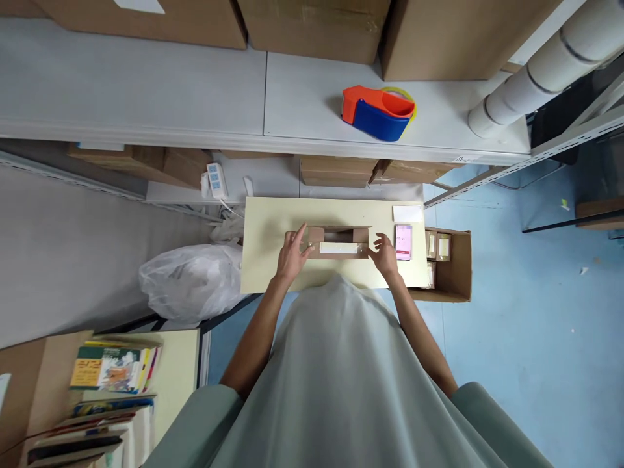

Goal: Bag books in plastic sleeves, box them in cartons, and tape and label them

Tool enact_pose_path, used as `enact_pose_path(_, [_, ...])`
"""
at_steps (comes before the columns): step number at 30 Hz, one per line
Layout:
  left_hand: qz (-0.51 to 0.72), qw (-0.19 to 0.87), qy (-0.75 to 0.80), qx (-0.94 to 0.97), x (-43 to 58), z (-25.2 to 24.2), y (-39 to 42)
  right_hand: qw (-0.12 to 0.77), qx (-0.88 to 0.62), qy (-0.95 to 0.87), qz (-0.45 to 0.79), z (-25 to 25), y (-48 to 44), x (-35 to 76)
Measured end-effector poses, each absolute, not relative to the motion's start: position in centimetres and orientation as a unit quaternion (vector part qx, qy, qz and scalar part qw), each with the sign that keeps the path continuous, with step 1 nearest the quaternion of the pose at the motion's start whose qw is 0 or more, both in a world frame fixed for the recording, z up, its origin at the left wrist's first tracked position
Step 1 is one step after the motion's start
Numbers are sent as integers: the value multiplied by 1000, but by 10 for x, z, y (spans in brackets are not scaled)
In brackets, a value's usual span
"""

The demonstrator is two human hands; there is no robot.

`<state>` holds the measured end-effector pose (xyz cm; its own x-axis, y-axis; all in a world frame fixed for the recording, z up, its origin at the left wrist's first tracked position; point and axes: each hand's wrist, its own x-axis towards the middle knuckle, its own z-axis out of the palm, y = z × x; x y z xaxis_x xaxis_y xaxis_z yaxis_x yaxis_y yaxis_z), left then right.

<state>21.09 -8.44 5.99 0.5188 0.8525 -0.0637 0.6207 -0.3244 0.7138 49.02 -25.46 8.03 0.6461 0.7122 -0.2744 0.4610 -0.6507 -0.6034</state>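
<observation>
View from above, looking down the person's chest to a small pale yellow desk point(273, 273) set in front of grey metal shelving.

A small brown cardboard box point(338, 237) lies lengthwise at the middle of the desk, with its flaps open and a white slip point(338, 247) showing inside. The left hand point(292, 255) is spread wide, with its fingertips on the box's left end. The right hand point(385, 255) is half curled against the right end. Whether it pinches a flap is too small to tell. One hand at each end appears to brace the box so it cannot slide on the smooth top.

Just right of the right hand lies a pink card point(403, 242), with a white paper point(407, 213) above it near the desk's far corner. An open carton point(458, 273) of small packets sits against the desk's right edge, probably there for easy reach.

To the left of the desk, a full white plastic bag point(190, 283) slumps on the floor below a white power strip point(216, 181). Books point(114, 367) are stacked at the lower left.

On the shelf point(146, 91) beyond the desk, an orange and blue tape dispenser point(377, 112) rests apart from the hands, between large cardboard boxes point(312, 26) and white rolls point(536, 71).
</observation>
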Motion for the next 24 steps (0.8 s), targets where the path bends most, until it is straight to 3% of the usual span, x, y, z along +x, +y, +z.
enact_pose_path(6, [165, 353, 442, 808, 204, 54, -89, 287, -826, -399, 276, 80, -264, 479])
enact_pose_path(13, [205, 381, 522, 735, 219, 54, -110, 348, -826, -317, 309, 82, -273, 467])
enact_pose_path(18, [217, 395, 552, 702, 226, 59, -124, 323, -852, -284, 299, 88, -283, 467])
enact_pose_path(24, [195, 398, 607, 659, 236, 55, -132, 233, -871, -336, 272, 81, -275, 459])
